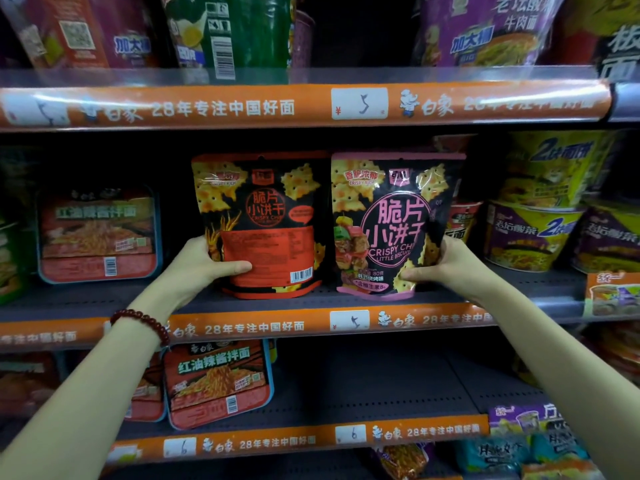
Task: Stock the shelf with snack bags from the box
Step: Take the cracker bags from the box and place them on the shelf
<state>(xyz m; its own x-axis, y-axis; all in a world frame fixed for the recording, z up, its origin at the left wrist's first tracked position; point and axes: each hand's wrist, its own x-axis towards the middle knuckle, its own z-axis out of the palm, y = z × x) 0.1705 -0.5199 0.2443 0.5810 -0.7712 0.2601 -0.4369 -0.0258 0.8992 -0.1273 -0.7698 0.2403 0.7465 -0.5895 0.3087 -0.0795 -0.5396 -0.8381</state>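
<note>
Two black snack bags stand upright side by side on the middle shelf [104, 303]. The red-trimmed bag [266, 223] shows its back with a barcode; my left hand [204, 261] grips its lower left edge, thumb across the front. The pink-trimmed bag [391, 223] faces forward; my right hand [446, 261] grips its lower right edge, thumb on the front. The two bags touch each other at the centre. The box is not in view.
Red noodle trays [98, 235] stand left of the bags, and another red noodle tray [218, 382] is on the shelf below. Purple and yellow cup noodles [533, 233] fill the right side. Noodle packs sit on the shelf above. Orange price rails [242, 105] front each shelf.
</note>
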